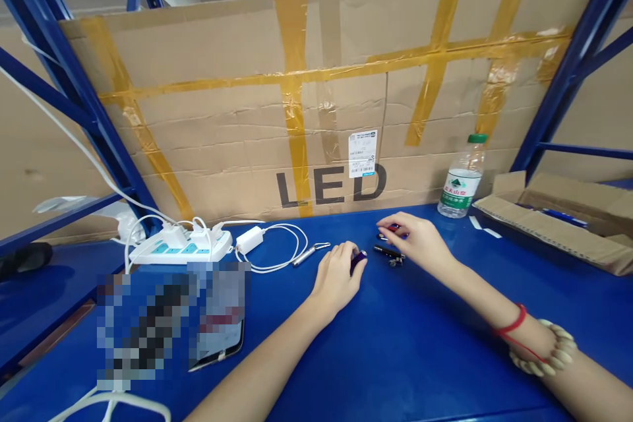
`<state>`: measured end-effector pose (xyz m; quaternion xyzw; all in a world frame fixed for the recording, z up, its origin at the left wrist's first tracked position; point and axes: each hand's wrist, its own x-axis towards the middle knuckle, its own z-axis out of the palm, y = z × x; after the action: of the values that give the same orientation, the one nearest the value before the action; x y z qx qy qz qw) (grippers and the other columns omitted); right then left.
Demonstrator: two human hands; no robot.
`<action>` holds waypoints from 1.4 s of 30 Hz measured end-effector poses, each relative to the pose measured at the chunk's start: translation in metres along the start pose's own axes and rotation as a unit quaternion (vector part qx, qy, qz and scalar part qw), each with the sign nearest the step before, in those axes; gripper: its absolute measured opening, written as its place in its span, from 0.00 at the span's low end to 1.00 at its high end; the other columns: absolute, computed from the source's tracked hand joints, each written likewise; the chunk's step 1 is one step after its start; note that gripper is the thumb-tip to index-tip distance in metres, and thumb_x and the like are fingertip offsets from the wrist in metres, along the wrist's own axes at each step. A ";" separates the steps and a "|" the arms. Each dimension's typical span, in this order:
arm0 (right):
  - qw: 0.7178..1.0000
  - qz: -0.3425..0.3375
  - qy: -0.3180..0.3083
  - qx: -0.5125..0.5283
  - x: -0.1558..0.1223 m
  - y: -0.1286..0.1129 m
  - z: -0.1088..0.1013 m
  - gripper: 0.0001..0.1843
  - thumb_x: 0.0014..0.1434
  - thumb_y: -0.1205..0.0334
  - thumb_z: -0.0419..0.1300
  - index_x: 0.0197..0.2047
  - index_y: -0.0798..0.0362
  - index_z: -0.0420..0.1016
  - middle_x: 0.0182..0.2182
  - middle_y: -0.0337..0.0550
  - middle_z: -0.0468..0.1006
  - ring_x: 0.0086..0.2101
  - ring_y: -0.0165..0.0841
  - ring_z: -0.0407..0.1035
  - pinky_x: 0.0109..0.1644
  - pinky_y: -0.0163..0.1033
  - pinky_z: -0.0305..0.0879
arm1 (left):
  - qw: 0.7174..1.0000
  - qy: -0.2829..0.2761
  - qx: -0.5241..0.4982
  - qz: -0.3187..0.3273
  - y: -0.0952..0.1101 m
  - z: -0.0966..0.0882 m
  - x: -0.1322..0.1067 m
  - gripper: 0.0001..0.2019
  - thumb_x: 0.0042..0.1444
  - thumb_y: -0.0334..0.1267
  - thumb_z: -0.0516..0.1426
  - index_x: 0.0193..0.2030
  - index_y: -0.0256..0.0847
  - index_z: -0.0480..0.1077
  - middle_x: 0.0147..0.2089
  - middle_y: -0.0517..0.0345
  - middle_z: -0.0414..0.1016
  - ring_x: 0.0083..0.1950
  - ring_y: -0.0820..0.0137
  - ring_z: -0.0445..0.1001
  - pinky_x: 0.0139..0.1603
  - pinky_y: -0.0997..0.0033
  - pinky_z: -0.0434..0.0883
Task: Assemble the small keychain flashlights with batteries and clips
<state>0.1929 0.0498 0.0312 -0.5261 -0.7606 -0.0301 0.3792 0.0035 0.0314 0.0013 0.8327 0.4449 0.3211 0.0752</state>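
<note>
My left hand [339,277] is closed around a short dark purple cylinder [359,260], whose end shows between thumb and forefinger; its kind I cannot make out. Beyond it to the right, my right hand [415,237] reaches down with thumb and fingers bent together at a small red and dark-blue piece [395,228], partly hidden by the fingers. Just below that hand lie a black pen-like rod [388,251] and a small dark metal part [395,262]. To the left of my left hand rests a silver pen-like tool [304,255] with a thin looped end.
A white power strip [185,249] with plugs and cables stands at the left. Nearer is a phone [222,343], partly blurred. A green-capped water bottle [461,178] and an open cardboard box [554,224] are at the right. A large cardboard sheet [222,125] closes the back.
</note>
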 end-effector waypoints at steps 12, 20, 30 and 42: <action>0.980 0.110 -0.095 -0.135 0.001 0.042 -0.005 0.13 0.46 0.74 0.57 0.29 0.49 0.79 0.28 0.37 0.79 0.13 0.23 0.64 0.20 0.29 0.59 | 1.000 0.007 0.002 -0.013 0.007 -0.006 -0.001 0.04 0.59 0.37 0.50 0.34 0.41 0.61 0.33 0.57 0.70 0.36 0.66 0.70 0.37 0.67 0.67; 0.982 0.111 -0.134 -0.077 0.003 0.057 0.008 0.08 0.48 0.69 0.59 0.23 0.50 0.77 0.17 0.38 0.75 0.10 0.26 0.64 0.14 0.30 0.58 | 1.000 0.011 0.014 -0.018 0.006 -0.005 -0.003 0.04 0.58 0.38 0.51 0.34 0.42 0.62 0.34 0.58 0.70 0.36 0.67 0.70 0.38 0.67 0.68; 0.976 0.148 -0.126 -0.094 0.002 0.064 0.015 0.05 0.49 0.62 0.63 0.23 0.48 0.78 0.15 0.44 0.73 0.14 0.30 0.66 0.18 0.35 0.57 | 1.000 -0.011 0.018 -0.019 0.006 -0.005 -0.001 0.04 0.59 0.38 0.51 0.34 0.42 0.62 0.35 0.57 0.71 0.38 0.66 0.70 0.39 0.66 0.68; 0.961 0.164 -0.108 -0.197 -0.001 0.050 0.011 0.06 0.50 0.58 0.62 0.27 0.48 0.80 0.26 0.45 0.79 0.29 0.45 0.74 0.22 0.38 0.61 | 1.000 -0.009 0.009 -0.019 0.006 -0.005 0.000 0.04 0.59 0.38 0.50 0.35 0.42 0.62 0.34 0.58 0.70 0.37 0.66 0.70 0.38 0.67 0.68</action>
<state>0.2283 0.0764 0.0046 -0.7081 -0.6792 -0.0598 0.1836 0.0049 0.0270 0.0075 0.8275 0.4627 0.3085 0.0776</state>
